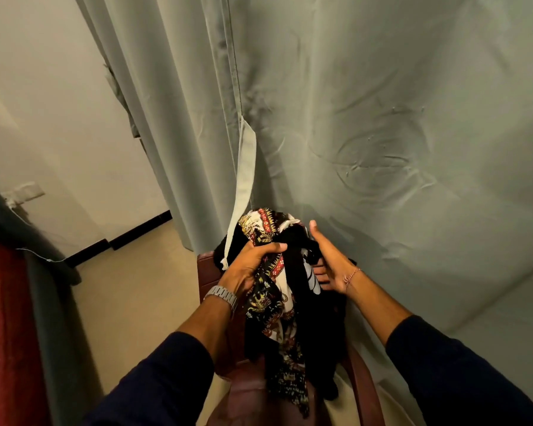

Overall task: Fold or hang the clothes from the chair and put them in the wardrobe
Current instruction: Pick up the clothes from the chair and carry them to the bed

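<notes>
A bundle of clothes (pixel 274 305), black with red, white and gold batik print, hangs over the back of a dark red plastic chair (pixel 250 392) in front of me. My left hand (pixel 253 265), a metal watch on its wrist, is closed on the patterned cloth near the top of the bundle. My right hand (pixel 330 262) has its fingers spread and rests against the right side of the black fabric, its fingertips hidden behind the cloth. The wardrobe is not in view.
A grey-green curtain (pixel 366 124) hangs right behind the chair and fills the upper right, with a pale tie-back strip (pixel 243 179) dangling onto the clothes. Beige tiled floor (pixel 130 299) lies left of the chair. A red surface under grey cloth (pixel 3 318) stands at the left edge.
</notes>
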The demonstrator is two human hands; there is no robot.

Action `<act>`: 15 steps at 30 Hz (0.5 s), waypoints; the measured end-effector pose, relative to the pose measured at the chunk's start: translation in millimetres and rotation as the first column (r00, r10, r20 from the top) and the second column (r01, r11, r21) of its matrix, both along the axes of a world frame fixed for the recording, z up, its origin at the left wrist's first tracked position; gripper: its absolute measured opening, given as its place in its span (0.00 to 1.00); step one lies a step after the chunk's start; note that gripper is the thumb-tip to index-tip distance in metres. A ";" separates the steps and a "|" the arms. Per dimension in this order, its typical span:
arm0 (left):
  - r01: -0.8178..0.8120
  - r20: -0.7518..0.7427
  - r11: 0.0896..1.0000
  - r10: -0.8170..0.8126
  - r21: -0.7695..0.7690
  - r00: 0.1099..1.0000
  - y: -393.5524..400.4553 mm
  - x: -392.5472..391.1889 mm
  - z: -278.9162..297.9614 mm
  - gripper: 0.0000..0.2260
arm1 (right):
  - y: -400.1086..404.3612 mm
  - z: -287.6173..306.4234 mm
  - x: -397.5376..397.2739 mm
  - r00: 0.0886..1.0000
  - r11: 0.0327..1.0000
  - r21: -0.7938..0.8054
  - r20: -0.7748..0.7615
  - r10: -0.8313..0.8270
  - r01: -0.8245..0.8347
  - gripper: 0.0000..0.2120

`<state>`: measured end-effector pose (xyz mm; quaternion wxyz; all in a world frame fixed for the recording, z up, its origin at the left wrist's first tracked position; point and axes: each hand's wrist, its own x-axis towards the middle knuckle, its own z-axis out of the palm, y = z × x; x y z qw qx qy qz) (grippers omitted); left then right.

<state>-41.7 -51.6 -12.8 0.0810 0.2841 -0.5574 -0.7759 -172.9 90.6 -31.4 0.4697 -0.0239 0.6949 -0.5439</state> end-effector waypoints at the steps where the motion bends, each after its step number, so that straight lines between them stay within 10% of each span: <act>1: 0.033 -0.010 0.999 -0.033 -0.024 0.999 2.7 1.5 7.2 0.09 | -5.2 7.6 0.3 0.994 0.987 -0.153 0.086 0.069 -0.055 0.38; 10: 0.256 0.046 0.946 -0.252 -0.200 0.967 -11.5 15.1 82.0 0.11 | -27.2 77.8 28.5 0.983 0.778 -0.627 0.154 0.095 0.023 0.30; 15: 0.313 0.248 0.866 -0.228 -0.390 0.942 -24.3 39.1 115.3 0.36 | -37.1 108.9 51.9 0.998 0.769 -0.638 -0.007 0.056 -0.047 0.23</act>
